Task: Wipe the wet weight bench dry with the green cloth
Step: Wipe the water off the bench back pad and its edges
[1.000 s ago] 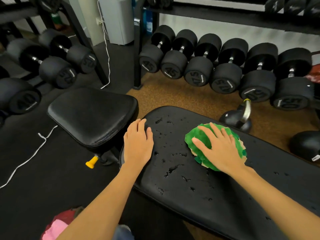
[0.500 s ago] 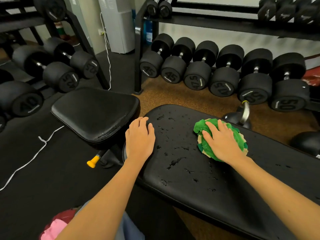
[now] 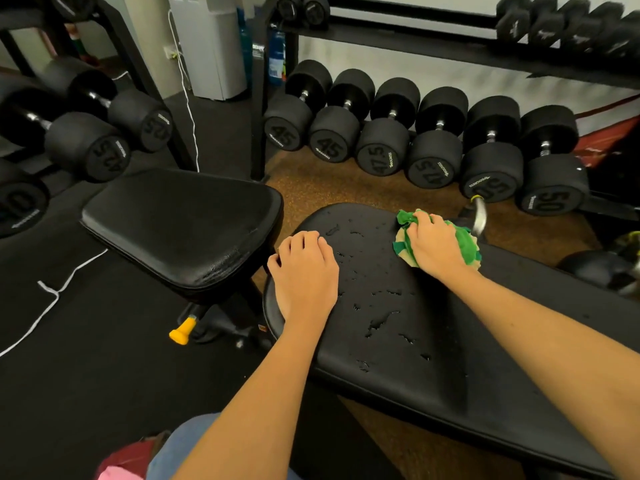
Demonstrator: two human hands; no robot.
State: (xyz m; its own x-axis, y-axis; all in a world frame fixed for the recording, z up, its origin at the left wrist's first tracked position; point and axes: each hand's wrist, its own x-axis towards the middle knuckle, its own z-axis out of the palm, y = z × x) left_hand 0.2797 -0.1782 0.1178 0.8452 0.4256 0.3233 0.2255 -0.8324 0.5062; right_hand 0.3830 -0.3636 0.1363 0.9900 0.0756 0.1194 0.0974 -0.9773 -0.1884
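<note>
Wiping is underway: green cloth (image 3: 464, 242), bunched under right hand (image 3: 431, 245), has been pushed to the far edge of bench pad (image 3: 398, 341) vs 1 s ago. Left hand (image 3: 304, 271), now loosely curled, braces pad's end, holding nothing. Droplets (image 3: 377, 323) in mid-pad remain, so approx. half left.

Bare-armed and sleeveless to the elbows: the left hand (image 3: 304, 268) and right hand (image 3: 434, 245) wear no gloves, rings or watch; blue denim trousers (image 3: 183, 445) cover the leg below.
</note>
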